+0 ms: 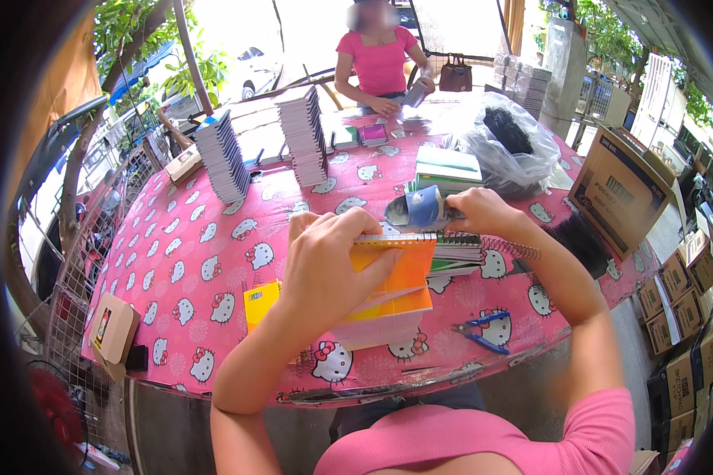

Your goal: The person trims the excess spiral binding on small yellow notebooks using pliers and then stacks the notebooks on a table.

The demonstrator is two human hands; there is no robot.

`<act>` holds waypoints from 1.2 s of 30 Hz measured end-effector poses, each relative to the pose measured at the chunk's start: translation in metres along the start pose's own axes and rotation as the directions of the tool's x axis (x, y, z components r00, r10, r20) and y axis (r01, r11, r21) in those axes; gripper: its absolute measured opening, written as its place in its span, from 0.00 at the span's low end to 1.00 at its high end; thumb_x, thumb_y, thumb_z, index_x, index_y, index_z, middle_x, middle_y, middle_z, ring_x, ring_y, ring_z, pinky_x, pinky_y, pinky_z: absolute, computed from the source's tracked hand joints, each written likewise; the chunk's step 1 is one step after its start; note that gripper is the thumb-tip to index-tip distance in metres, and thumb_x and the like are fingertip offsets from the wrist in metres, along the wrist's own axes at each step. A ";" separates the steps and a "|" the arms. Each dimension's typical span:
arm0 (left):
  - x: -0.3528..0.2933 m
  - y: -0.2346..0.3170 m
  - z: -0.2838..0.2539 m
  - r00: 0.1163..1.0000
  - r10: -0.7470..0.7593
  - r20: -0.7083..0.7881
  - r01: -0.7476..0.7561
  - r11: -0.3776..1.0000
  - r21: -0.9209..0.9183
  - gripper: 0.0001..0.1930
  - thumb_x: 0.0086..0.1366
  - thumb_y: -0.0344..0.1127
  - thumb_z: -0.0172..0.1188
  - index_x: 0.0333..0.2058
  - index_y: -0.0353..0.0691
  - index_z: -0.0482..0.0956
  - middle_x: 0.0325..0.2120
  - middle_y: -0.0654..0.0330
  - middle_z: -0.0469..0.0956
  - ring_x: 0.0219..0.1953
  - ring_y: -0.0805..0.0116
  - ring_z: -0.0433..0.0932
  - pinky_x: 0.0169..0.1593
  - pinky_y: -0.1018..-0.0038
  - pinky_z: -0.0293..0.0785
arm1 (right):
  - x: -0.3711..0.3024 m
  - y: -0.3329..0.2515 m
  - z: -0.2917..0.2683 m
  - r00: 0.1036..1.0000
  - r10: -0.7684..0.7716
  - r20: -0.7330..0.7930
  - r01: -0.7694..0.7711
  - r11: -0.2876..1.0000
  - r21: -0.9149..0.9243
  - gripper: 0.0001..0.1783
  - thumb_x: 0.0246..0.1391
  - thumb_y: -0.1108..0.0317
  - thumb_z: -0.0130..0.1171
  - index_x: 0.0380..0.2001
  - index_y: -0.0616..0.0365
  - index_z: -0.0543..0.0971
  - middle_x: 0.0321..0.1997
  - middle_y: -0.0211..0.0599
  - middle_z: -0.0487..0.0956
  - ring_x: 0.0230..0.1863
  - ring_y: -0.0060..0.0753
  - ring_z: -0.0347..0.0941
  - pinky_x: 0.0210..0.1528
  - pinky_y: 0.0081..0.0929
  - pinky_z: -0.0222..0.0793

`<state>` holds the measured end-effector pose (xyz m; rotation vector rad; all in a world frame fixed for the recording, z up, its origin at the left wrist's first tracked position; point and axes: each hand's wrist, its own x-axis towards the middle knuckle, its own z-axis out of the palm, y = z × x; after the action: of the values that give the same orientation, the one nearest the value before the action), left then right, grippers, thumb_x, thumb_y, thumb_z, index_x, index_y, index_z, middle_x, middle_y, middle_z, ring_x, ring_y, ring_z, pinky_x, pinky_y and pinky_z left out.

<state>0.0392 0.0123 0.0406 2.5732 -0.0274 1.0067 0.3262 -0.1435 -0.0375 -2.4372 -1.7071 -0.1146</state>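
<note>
Left hand (331, 252) arches over orange notebook (404, 257), thumb and fingers pinching it. Right hand (478, 212) stretched forward, fingers curled by blue tube (425, 207); can't tell grip.

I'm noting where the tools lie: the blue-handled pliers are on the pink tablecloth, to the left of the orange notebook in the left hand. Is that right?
Not quite: the blue-handled pliers do lie on the pink tablecloth, but to the right of the orange notebook in the left hand, as the head view shows.
</note>
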 end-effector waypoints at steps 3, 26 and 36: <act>0.000 -0.005 0.003 0.998 -0.063 0.015 0.064 0.994 -0.091 0.13 0.48 0.40 0.69 0.28 0.43 0.77 0.23 0.59 0.80 0.29 0.61 0.77 0.47 0.67 0.63 | 0.004 -0.009 -0.015 0.994 0.032 0.102 -0.029 0.999 -0.033 0.25 0.42 0.50 0.68 0.34 0.61 0.78 0.31 0.49 0.81 0.37 0.50 0.79 0.41 0.42 0.73; -0.039 -0.030 -0.003 0.893 -0.438 -0.102 0.334 0.797 -0.503 0.23 0.54 0.30 0.70 0.49 0.38 0.73 0.44 0.60 0.76 0.47 0.69 0.76 0.51 0.66 0.75 | 0.006 -0.097 -0.090 0.968 -0.052 -0.247 0.205 0.732 0.649 0.24 0.33 0.76 0.63 0.41 0.61 0.77 0.36 0.40 0.80 0.38 0.34 0.77 0.42 0.29 0.72; -0.042 -0.051 0.018 0.800 -0.591 -0.104 0.202 0.428 -0.881 0.16 0.56 0.19 0.64 0.45 0.28 0.78 0.34 0.56 0.81 0.36 0.73 0.80 0.40 0.78 0.79 | 0.048 -0.092 -0.079 0.906 -0.235 -0.353 0.418 0.634 0.651 0.23 0.37 0.78 0.62 0.43 0.60 0.77 0.38 0.31 0.81 0.34 0.24 0.74 0.36 0.25 0.72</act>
<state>0.0268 0.0482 -0.0162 1.3246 0.1815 0.9653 0.2588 -0.0828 0.0558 -1.4606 -1.6464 0.1873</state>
